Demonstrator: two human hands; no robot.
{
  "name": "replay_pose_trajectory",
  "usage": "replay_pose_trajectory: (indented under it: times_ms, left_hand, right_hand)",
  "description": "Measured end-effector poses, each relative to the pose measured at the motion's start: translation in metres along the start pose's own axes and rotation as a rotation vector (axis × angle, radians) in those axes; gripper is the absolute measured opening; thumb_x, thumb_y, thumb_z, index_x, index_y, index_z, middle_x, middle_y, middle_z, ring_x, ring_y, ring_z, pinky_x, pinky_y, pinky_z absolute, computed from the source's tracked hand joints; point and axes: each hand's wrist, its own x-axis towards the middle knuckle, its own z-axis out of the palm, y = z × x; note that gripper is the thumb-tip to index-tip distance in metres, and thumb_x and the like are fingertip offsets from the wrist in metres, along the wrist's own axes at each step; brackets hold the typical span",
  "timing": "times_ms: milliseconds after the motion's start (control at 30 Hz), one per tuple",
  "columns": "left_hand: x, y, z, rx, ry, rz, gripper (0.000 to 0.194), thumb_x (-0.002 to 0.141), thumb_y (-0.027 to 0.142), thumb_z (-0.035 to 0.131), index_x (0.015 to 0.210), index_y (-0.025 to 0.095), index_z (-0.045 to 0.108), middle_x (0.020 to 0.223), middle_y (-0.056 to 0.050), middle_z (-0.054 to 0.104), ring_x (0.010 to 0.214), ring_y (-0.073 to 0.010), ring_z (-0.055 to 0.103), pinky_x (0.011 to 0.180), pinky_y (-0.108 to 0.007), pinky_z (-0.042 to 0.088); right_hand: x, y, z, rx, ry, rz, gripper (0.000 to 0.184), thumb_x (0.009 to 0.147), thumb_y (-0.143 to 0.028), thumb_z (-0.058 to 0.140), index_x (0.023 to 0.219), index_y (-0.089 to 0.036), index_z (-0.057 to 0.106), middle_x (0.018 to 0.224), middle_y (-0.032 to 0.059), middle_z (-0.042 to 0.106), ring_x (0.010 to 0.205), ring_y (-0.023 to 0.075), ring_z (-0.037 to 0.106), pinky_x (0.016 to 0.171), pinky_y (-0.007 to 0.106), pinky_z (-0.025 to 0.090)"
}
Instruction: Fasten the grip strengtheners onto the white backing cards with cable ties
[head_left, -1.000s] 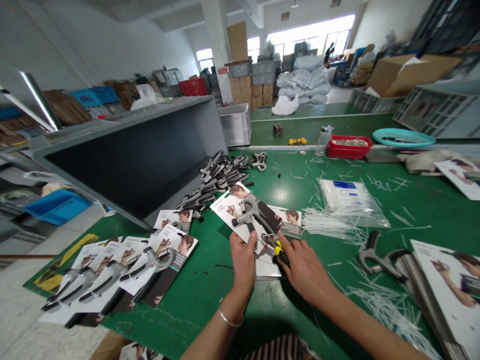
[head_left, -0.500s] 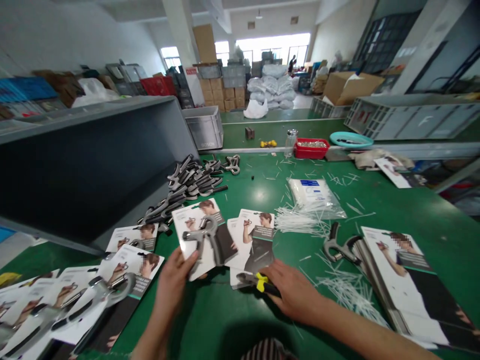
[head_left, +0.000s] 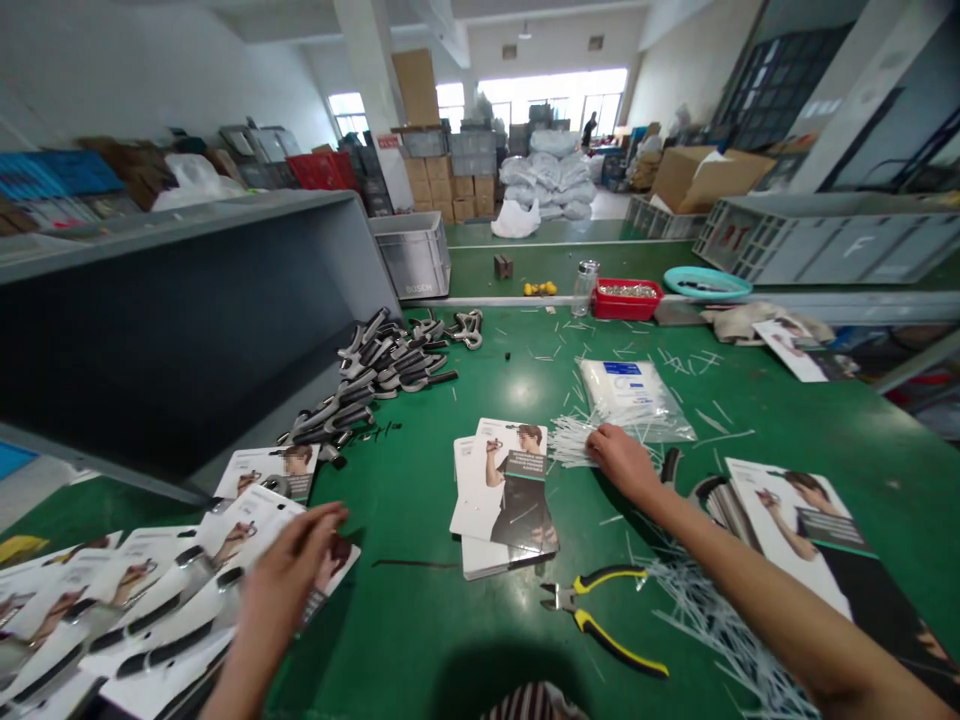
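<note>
At the left, my left hand is over a printed card on a spread of cards with hand grippers. It is slightly blurred, with its fingers stretched out. On the right, my right hand has its fingertips pinched at a pile of white cable ties; the exact piece between them is hidden. Diagonal cutters with yellow and black handles lie spread on the green table. A small stack of printed cards lies between my hands.
A heap of grey and black hand grippers lies beside a grey bin. Behind my right hand sits a plastic bag of cable ties. More stacked cards and loose cut strips are at right. A red tray stands farther back.
My left hand has carried the card with its hand gripper left onto the spread. My right hand has let go of the cutters and moved up to the cable ties.
</note>
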Motion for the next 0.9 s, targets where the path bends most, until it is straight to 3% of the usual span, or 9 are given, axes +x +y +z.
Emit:
replay_pose_trajectory:
  times_ms: [67, 167, 267, 367, 433, 500, 633, 733, 900]
  left_hand:
    - [0.012, -0.004, 0.055, -0.028, -0.177, 0.047, 0.044, 0.075, 0.058, 0.067, 0.096, 0.02, 0.071, 0.095, -0.009, 0.072, 0.089, -0.027, 0.067, 0.081, -0.039, 0.054]
    - [0.017, -0.008, 0.125, -0.083, -0.302, 0.041, 0.054, 0.068, 0.054, 0.074, 0.105, 0.016, 0.067, 0.077, -0.004, 0.067, 0.069, -0.0222, 0.063, 0.067, -0.035, 0.053]
    - [0.019, -0.011, 0.15, -0.218, -0.367, -0.085, 0.052, 0.07, 0.057, 0.07, 0.101, 0.016, 0.065, 0.069, -0.001, 0.063, 0.06, -0.0194, 0.059, 0.052, -0.028, 0.047]
    - [0.022, -0.012, 0.14, -0.227, -0.338, -0.073, 0.041, 0.073, 0.057, 0.069, 0.086, 0.018, 0.068, 0.076, -0.004, 0.067, 0.066, -0.0202, 0.061, 0.051, -0.025, 0.045]
    - [0.021, -0.009, 0.127, -0.234, -0.28, -0.069, 0.038, 0.072, 0.055, 0.07, 0.082, 0.018, 0.068, 0.075, -0.004, 0.068, 0.065, -0.0188, 0.06, 0.05, -0.023, 0.043]
    - [0.017, -0.004, 0.116, -0.339, -0.266, -0.161, 0.041, 0.073, 0.055, 0.071, 0.087, 0.017, 0.066, 0.069, -0.002, 0.065, 0.055, -0.0147, 0.054, 0.045, -0.021, 0.039]
    - [0.003, 0.001, 0.106, -0.576, -0.429, -0.289, 0.043, 0.077, 0.05, 0.071, 0.101, 0.015, 0.062, 0.068, 0.001, 0.062, 0.047, -0.0093, 0.047, 0.04, -0.019, 0.037]
    - [-0.007, -0.004, 0.1, -0.639, -0.561, -0.318, 0.046, 0.08, 0.044, 0.071, 0.113, 0.014, 0.059, 0.077, -0.002, 0.066, 0.05, -0.0097, 0.052, 0.039, -0.019, 0.04]
    - [-0.014, -0.012, 0.081, -0.636, -0.5, -0.261, 0.042, 0.077, 0.038, 0.069, 0.11, 0.016, 0.056, 0.087, -0.004, 0.069, 0.05, -0.0105, 0.056, 0.035, -0.018, 0.041]
  right_hand:
    - [0.004, -0.001, -0.006, 0.017, -0.013, 0.015, 0.023, 0.097, -0.024, 0.047, 0.092, -0.015, 0.068, 0.1, 0.0118, 0.062, 0.096, 0.0239, 0.058, 0.076, 0.03, 0.043]
    - [0.009, 0.003, -0.019, 0.064, -0.01, 0.057, 0.028, 0.098, -0.025, 0.044, 0.09, -0.016, 0.069, 0.102, 0.0114, 0.063, 0.094, 0.0221, 0.059, 0.071, 0.028, 0.042]
    - [0.014, 0.013, -0.031, 0.149, 0.003, 0.098, 0.029, 0.098, -0.026, 0.043, 0.092, -0.016, 0.069, 0.105, 0.0113, 0.065, 0.093, 0.0207, 0.061, 0.073, 0.028, 0.042]
    - [0.019, 0.023, -0.037, 0.288, 0.011, 0.125, 0.028, 0.096, -0.031, 0.046, 0.091, -0.016, 0.068, 0.091, 0.008, 0.069, 0.084, 0.0189, 0.064, 0.075, 0.028, 0.045]
    - [0.022, 0.025, -0.036, 0.404, -0.004, 0.156, 0.03, 0.095, -0.036, 0.045, 0.087, -0.017, 0.066, 0.072, 0.0033, 0.067, 0.065, 0.0164, 0.064, 0.067, 0.027, 0.046]
    - [0.024, 0.024, -0.033, 0.524, -0.031, 0.189, 0.033, 0.094, -0.041, 0.043, 0.084, -0.017, 0.063, 0.06, 0.0001, 0.063, 0.051, 0.0144, 0.059, 0.056, 0.026, 0.046]
    - [0.023, 0.011, -0.028, 0.723, -0.085, 0.189, 0.035, 0.091, -0.048, 0.048, 0.089, -0.016, 0.061, 0.074, 0.0032, 0.069, 0.053, 0.0131, 0.061, 0.051, 0.026, 0.048]
    - [0.019, -0.01, -0.031, 0.951, -0.14, 0.189, 0.037, 0.086, -0.052, 0.059, 0.089, -0.015, 0.062, 0.073, 0.0022, 0.068, 0.058, 0.0125, 0.061, 0.055, 0.026, 0.05]
    - [0.017, -0.076, -0.034, 1.375, -0.123, 0.21, 0.034, 0.081, -0.048, 0.071, 0.09, -0.017, 0.059, 0.074, 0.0015, 0.069, 0.061, 0.0127, 0.065, 0.059, 0.026, 0.053]
